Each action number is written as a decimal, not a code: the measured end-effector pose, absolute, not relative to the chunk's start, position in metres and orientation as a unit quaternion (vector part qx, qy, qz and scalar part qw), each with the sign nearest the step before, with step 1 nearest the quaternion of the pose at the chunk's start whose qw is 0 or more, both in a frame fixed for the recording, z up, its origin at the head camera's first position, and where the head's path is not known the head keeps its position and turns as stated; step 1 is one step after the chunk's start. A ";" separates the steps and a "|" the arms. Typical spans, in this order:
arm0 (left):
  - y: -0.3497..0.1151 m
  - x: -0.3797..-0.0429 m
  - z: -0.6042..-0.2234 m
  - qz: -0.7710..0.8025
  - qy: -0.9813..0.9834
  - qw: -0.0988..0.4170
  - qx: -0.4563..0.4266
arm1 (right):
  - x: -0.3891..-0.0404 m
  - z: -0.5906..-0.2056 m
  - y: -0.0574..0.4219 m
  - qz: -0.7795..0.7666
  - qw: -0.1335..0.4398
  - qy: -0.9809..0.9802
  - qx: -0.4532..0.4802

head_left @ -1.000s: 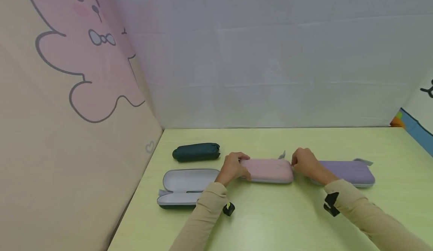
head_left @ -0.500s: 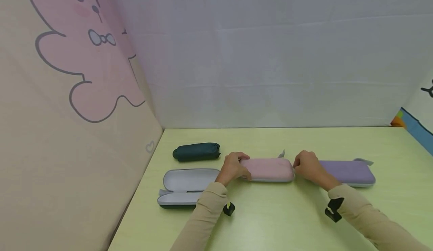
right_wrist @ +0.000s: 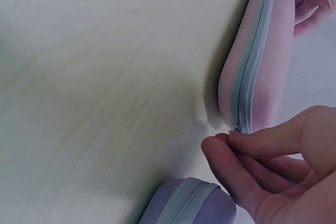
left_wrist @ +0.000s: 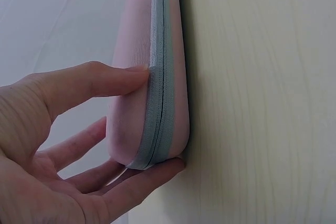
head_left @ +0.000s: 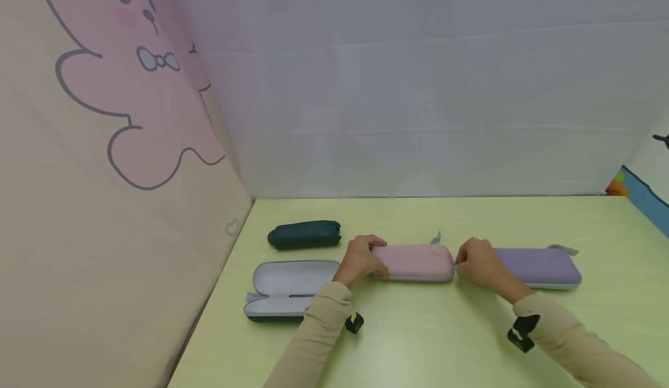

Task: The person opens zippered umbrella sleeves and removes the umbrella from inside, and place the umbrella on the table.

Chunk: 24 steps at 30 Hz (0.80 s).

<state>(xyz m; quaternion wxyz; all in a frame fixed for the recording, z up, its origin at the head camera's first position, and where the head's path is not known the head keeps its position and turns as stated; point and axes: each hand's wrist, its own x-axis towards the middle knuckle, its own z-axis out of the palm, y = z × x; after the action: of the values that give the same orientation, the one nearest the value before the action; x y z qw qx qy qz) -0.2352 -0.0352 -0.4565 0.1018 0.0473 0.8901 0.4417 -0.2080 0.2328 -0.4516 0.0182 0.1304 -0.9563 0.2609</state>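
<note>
A pink zippered case (head_left: 413, 262) lies on the table, its grey zipper closed along the side facing the person. My left hand (head_left: 360, 260) grips its left end, the thumb pressing near the zipper band and the other fingers round the end and far side. At the opposite end, my right hand (head_left: 481, 263) pinches the small zipper pull (right_wrist: 237, 128) between thumb and index finger. That pull sits at the case's corner and is mostly covered by the fingertips. Just right of this hand, and partly behind it, lies a purple zippered case (head_left: 540, 266).
An open case with a pale grey lining (head_left: 295, 279) stands at the left, partly hidden by the left arm. Behind it lies a rolled dark green bundle (head_left: 304, 234). The pale yellow-green table (head_left: 407, 336) meets a white cloth wall (head_left: 418, 115) at its back edge.
My right hand has shifted slightly right and down, away from the pink case's end, fingers still pinched. The left hand keeps its grip, and the case has hardly moved.
</note>
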 end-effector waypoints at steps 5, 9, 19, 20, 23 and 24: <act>-0.035 -0.235 -0.456 0.443 0.889 0.102 0.049 | -0.206 -0.452 0.233 0.265 0.017 -0.955 0.130; -0.036 -0.234 -0.456 0.443 0.889 0.104 0.047 | -0.202 -0.452 0.232 0.268 0.016 -0.954 0.134; -0.036 -0.235 -0.460 0.442 0.890 0.105 0.044 | -0.194 -0.452 0.231 0.266 0.035 -0.952 0.145; -0.036 -0.235 -0.460 0.442 0.890 0.104 0.045 | -0.193 -0.452 0.231 0.268 0.035 -0.952 0.145; -0.036 -0.235 -0.459 0.444 0.889 0.103 0.049 | -0.192 -0.454 0.232 0.275 0.031 -0.950 0.143; -0.036 -0.235 -0.458 0.443 0.889 0.103 0.050 | -0.192 -0.454 0.232 0.279 0.029 -0.950 0.141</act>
<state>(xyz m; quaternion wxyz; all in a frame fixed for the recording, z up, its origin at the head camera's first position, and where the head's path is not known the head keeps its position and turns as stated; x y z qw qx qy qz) -0.2348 -0.0361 -0.4584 0.1033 0.0505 0.8891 0.4430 -0.1917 0.2320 -0.4541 0.0291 0.1408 -0.9495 0.2788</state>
